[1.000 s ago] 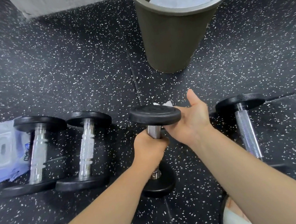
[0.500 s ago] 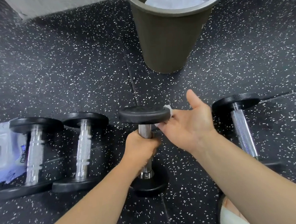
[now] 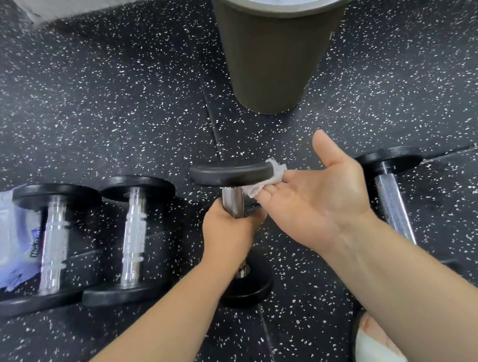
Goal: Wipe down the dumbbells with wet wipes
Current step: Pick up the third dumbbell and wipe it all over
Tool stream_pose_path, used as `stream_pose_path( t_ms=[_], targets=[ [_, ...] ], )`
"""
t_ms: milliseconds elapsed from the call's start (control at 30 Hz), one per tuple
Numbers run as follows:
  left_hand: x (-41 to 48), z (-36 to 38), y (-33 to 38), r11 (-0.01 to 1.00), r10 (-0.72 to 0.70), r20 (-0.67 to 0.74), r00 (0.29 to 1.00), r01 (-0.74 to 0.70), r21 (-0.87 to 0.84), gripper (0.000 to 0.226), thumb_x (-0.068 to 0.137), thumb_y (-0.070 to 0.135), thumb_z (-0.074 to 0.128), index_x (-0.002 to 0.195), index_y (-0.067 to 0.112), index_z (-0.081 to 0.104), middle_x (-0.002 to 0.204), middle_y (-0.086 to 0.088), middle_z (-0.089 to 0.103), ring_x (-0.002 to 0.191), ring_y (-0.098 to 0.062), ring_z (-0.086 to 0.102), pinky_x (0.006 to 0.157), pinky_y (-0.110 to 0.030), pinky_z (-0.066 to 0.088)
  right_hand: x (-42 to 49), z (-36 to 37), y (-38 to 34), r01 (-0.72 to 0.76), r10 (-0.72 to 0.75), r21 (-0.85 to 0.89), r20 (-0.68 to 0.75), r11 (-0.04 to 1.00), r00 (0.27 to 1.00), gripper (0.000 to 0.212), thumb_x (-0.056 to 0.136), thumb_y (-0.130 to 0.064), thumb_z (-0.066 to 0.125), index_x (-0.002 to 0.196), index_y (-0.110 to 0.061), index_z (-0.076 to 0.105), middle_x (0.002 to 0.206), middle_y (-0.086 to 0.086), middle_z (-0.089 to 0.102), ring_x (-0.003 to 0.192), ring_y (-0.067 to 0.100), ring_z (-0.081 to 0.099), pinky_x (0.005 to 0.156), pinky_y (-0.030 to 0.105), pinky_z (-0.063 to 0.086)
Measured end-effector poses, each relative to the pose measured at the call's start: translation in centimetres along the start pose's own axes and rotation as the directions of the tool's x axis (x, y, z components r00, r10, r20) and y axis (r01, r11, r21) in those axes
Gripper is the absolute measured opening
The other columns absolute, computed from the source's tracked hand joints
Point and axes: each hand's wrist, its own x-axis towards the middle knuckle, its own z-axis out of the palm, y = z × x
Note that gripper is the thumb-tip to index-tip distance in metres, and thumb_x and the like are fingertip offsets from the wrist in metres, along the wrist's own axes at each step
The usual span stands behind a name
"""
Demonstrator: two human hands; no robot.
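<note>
Flat right hand slid one wipe along; left hand grips one of four dumbbells.

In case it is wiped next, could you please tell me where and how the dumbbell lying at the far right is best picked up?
Grip the far-right dumbbell by its bare knurled metal handle, coming down from above. It lies flat, and the wider black heads seem to hold the handle off the floor, so fingers could likely curl under it.
</note>
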Motion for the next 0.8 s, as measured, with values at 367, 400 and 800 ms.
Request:
stream_pose_path(
  t_ms=[367,400,800],
  targets=[
    [1.0,0.6,-0.9,0.968,-0.154,0.152,0.976,0.18,-0.177,0.026,0.074,-0.001,0.071,0.06,0.012,0.053,0.04,0.0,0.044,0.039,-0.016,0.037,0.048,-0.028,0.034,2.0,-0.9,-0.6,-0.003,0.0,-0.059,-0.052,0.998,0.999,0.094,0.089,-0.06,0.049,0.131,0.022,0.032,0.13,0.036,0.05,0.122,0.045,0.051,0.109,0.047,0.038],
    [1.1,0.5,-0.8,0.967,-0.16,0.139,0.977,0.184,-0.177,0.023,0.075,-0.001,0.069,0.062,0.011,0.053,0.04,0.0,0.044,0.039,-0.016,0.037,0.047,-0.027,0.034,1.1,-0.7,-0.5,0.008,-0.009,-0.031,-0.024,0.999,1.0,0.094,0.089,-0.057,0.05,0.135,0.022,0.028,0.131,0.037,0.049,0.122,0.046,0.051,0.109,0.047,0.038],
    [0.6,0.0,-0.9,0.983,-0.128,0.163,0.978,0.147,-0.111,0.022,0.074,-0.006,0.068,0.061,0.009,0.058,0.047,-0.003,0.049,0.044,-0.016,0.042,0.048,-0.028,0.039,2.5,-0.7,-0.2,-0.011,-0.004,-0.149,-0.098,0.989,0.995,0.082,0.093,-0.058,0.043,0.114,0.02,0.046,0.133,0.03,0.052,0.125,0.037,0.053,0.109,0.041,0.041]
  ],
)
